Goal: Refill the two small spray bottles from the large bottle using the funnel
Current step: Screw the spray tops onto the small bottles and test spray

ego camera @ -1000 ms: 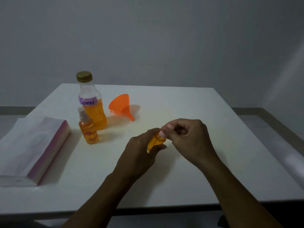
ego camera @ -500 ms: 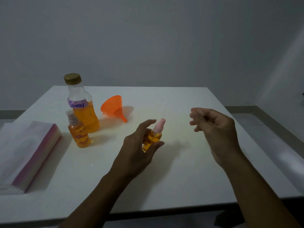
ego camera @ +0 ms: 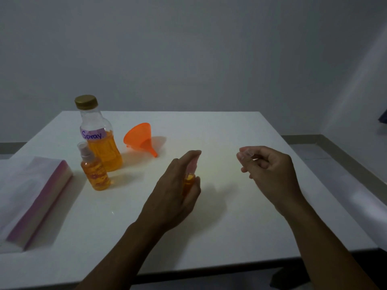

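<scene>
Now, held spray bottle: it is sitting in your left hand above the middle of the white table, roughly upright, with orange liquid showing between your fingers and thumb.
Left hand: you are wrapping it round the bottle's body, the forefinger reaching up over the pink spray head (whether it is touching the head, I cannot tell).
Right hand: it is hovering off to the right, well apart from the bottle, fingers curled and pinching what looks like a small clear cap at the fingertips.
Second spray bottle: it is standing upright on the table to the left, its spray head under a see-through cover, just in front of the large bottle.
Large bottle: it is standing with a gold lid on, wearing a purple label reading "Spray", about half full of orange liquid.
Funnel: orange, it is lying on its side just right of the large bottle, spout pointing toward you.
Wrapped pack: it is lying at the left, by the table's edge.
</scene>
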{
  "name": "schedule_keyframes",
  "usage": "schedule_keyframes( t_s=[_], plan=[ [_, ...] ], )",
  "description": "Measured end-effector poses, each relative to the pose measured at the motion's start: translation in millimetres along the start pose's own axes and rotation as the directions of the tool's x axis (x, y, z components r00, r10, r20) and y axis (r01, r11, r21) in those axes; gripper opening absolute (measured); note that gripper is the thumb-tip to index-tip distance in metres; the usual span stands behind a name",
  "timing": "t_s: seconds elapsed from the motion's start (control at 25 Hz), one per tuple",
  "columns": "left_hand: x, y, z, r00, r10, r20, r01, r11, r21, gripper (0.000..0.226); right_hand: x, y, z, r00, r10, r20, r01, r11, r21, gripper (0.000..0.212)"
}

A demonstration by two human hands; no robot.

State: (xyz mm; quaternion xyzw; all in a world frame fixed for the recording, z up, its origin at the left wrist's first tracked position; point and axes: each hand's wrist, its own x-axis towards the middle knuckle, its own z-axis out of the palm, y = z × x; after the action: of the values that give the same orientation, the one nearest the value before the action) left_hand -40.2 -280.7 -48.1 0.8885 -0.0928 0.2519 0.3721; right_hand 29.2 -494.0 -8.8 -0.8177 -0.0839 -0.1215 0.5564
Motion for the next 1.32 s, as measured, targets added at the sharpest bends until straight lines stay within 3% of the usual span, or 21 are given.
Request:
schedule_keyframes(
  t_s=[0.36, 0.76, 0.88, 1.04, 1.16, 1.32],
  plan=[
    [3.2, -4.8, -4.3, 0.996, -0.069, -0.049, 0.074, 0.99, 0.123, 0.044, 2.0, -2.5, -13.0, 0.992, -0.073, -0.099, 0.066, 0.996, -0.065, 0.022],
    [7.1, 2.7, -9.3, 0.993, -0.012, -0.115, 0.028, 0.99, 0.137, 0.03, 1.6, -0.6, -12.1, 0.99, -0.094, -0.102, 0.087, 0.994, -0.065, 0.023],
    [4.5, 3.9, -9.7, 0.994, -0.065, -0.092, 0.077, 0.987, 0.14, 0.039, -1.2, -3.4, -9.1, 0.992, -0.104, -0.075, 0.101, 0.994, -0.037, 0.019],
    [-3.2, 7.6, -9.4, 0.986, -0.165, 0.013, 0.165, 0.986, -0.014, 0.04, -7.8, -9.1, 4.9, 0.991, -0.13, 0.029, 0.129, 0.991, 0.032, 0.02],
    [-6.2, 8.0, -9.3, 0.987, -0.138, 0.084, 0.142, 0.989, -0.039, 0.033, -11.1, -17.5, 19.7, 0.985, -0.107, 0.132, 0.089, 0.987, 0.137, 0.032],
    [-5.8, 5.0, -10.4, 0.986, -0.106, 0.126, 0.111, 0.993, -0.039, 0.037, -12.3, -27.0, 32.2, 0.974, -0.126, 0.189, 0.093, 0.981, 0.172, 0.031]
  ],
)
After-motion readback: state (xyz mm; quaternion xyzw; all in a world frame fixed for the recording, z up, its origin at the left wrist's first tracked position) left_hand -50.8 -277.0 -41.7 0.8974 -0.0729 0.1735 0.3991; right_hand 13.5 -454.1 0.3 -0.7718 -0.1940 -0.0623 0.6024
